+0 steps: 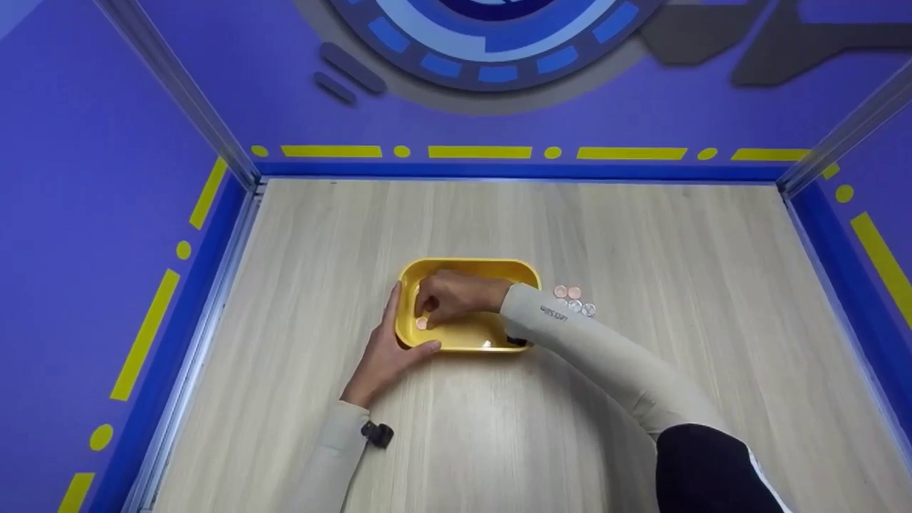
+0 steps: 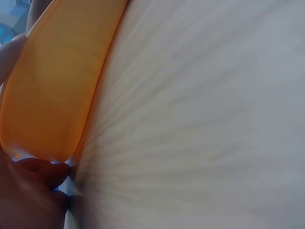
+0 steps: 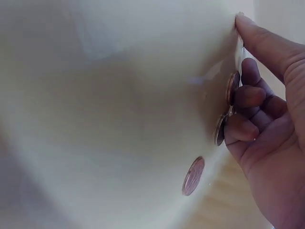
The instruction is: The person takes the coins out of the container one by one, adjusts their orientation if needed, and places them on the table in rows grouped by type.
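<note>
A yellow tray (image 1: 467, 340) stands on the wooden table. My left hand (image 1: 385, 356) steadies its left end, thumb along the near rim and fingers against the outer wall. Over the tray's left half, my right hand (image 1: 459, 296) reaches down with curled fingers. A copper coin (image 1: 422, 323) lies on the tray floor just below it. In the right wrist view, another coin (image 3: 232, 88) and a darker-edged coin (image 3: 219, 130) sit right at the fingertips, and a copper coin (image 3: 193, 175) lies apart from them. Whether the fingers pinch one, I cannot tell.
Right of the tray, copper coins (image 1: 568, 292) and silver coins (image 1: 581, 307) lie in a small group, partly covered by the right sleeve (image 1: 577, 324). Blue walls (image 1: 499, 128) with yellow marks enclose the table at the back and both sides.
</note>
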### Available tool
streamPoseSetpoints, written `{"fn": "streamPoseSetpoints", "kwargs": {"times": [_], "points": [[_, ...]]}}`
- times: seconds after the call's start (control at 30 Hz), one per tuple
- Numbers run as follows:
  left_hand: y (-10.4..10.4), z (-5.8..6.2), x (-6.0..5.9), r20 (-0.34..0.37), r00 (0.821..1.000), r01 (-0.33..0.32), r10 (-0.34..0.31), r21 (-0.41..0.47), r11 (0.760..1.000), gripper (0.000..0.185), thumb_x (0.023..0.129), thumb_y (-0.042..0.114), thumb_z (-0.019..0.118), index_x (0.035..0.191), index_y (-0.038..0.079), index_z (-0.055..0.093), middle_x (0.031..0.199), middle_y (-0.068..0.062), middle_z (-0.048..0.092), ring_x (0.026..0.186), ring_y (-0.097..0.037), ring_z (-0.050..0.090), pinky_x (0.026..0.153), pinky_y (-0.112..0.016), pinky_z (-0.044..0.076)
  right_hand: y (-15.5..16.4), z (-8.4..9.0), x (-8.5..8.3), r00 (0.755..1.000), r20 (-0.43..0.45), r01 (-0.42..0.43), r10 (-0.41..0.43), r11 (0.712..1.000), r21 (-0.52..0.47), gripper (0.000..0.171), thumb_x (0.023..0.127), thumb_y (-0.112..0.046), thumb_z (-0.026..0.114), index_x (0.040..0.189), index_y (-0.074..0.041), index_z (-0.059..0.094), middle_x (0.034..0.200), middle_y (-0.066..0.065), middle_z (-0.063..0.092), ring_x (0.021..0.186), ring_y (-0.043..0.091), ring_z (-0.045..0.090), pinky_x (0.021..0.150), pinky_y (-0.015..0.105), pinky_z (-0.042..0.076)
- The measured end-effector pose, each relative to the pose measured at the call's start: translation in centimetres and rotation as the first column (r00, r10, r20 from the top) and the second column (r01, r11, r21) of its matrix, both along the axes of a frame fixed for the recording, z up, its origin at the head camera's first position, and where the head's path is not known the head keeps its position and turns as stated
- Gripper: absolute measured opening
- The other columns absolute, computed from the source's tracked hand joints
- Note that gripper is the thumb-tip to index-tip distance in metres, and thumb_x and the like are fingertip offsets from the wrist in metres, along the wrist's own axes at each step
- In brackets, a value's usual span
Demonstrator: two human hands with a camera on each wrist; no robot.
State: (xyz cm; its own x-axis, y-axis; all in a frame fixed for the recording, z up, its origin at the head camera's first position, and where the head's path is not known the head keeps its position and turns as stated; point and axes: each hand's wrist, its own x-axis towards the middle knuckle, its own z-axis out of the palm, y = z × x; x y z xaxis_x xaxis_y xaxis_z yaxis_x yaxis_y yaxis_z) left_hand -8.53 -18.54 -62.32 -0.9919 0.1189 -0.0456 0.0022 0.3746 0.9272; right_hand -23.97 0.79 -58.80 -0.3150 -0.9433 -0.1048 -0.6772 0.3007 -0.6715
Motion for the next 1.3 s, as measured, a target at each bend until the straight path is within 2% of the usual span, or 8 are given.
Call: {"fn": "streamPoseSetpoints", "kwargs": {"times": [0.23,0.4,0.53,0.77,1.0,1.17,1.3], "points": [[0.0,0.1,0.0,-0.002,1.0,0.006,-0.006,0.009,1.0,0.127,0.088,0.051,0.092,0.179,0.036,0.004,0.171,-0.002,0.045,0.148,-0.019,0.052,0.122,-0.046,0.042,-0.5,0.4,0.4,0.999,-0.033,-0.006,0.008,0.999,0.041,0.016,0.096,-0.007,0.085,0.112,-0.006,0.085,0.094,0.003,0.073,0.082,0.013,0.057,0.075,0.024,0.045],[0.0,-0.1,0.0,-0.003,1.0,0.001,-0.001,-0.003,1.0,0.127,0.088,0.052,0.092,0.179,0.036,0.004,0.174,-0.003,0.04,0.152,-0.018,0.048,0.124,-0.045,0.039,-0.8,1.0,0.9,0.998,-0.064,0.002,0.001,0.999,0.051,0.004,0.098,-0.008,0.079,0.101,-0.008,0.076,0.085,0.0,0.065,0.075,0.013,0.056,0.07,0.025,0.042],[0.0,-0.1,0.0,0.0,1.0,-0.009,0.009,-0.01,1.0,0.127,0.087,0.054,0.092,0.178,0.038,0.005,0.175,-0.003,0.038,0.153,-0.019,0.046,0.125,-0.045,0.037,-0.5,1.4,1.1,0.997,-0.071,0.021,-0.016,0.997,0.069,0.004,0.098,-0.007,0.074,0.099,-0.01,0.073,0.083,-0.004,0.064,0.073,0.01,0.056,0.067,0.023,0.042],[0.0,-0.1,0.0,0.003,1.0,-0.001,0.001,-0.006,1.0,0.127,0.088,0.053,0.092,0.178,0.039,0.003,0.176,-0.002,0.038,0.151,-0.019,0.048,0.125,-0.046,0.037,1.0,3.0,0.4,0.997,0.003,0.074,-0.074,0.997,0.014,0.006,0.099,-0.003,0.075,0.105,-0.001,0.076,0.089,0.0,0.068,0.077,0.012,0.058,0.073,0.025,0.047],[0.1,0.1,0.0,0.02,1.0,-0.005,0.005,0.018,1.0,0.128,0.088,0.052,0.092,0.179,0.036,0.004,0.174,-0.003,0.042,0.146,-0.019,0.054,0.123,-0.046,0.04,3.9,4.3,0.5,0.984,0.058,0.17,-0.168,0.985,-0.035,0.012,0.102,-0.015,0.082,0.104,-0.005,0.075,0.091,-0.002,0.071,0.079,0.011,0.06,0.073,0.026,0.052],[0.2,0.1,0.1,0.023,1.0,-0.009,0.008,0.034,0.999,0.129,0.088,0.047,0.094,0.179,0.032,0.004,0.171,-0.007,0.045,0.144,-0.021,0.056,0.123,-0.048,0.041,6.1,4.7,0.9,0.974,0.087,0.216,-0.209,0.973,-0.076,0.006,0.101,-0.009,0.08,0.103,-0.006,0.075,0.092,0.001,0.074,0.08,0.011,0.062,0.074,0.025,0.054],[0.3,0.1,0.0,0.023,1.0,-0.013,0.012,0.038,0.999,0.129,0.088,0.047,0.094,0.179,0.034,0.004,0.17,-0.005,0.048,0.142,-0.02,0.058,0.123,-0.047,0.04,7.8,4.7,1.1,0.961,0.136,0.256,-0.24,0.96,-0.116,0.005,0.099,-0.005,0.081,0.101,-0.006,0.076,0.093,0.002,0.076,0.082,0.01,0.064,0.077,0.026,0.054]]}}
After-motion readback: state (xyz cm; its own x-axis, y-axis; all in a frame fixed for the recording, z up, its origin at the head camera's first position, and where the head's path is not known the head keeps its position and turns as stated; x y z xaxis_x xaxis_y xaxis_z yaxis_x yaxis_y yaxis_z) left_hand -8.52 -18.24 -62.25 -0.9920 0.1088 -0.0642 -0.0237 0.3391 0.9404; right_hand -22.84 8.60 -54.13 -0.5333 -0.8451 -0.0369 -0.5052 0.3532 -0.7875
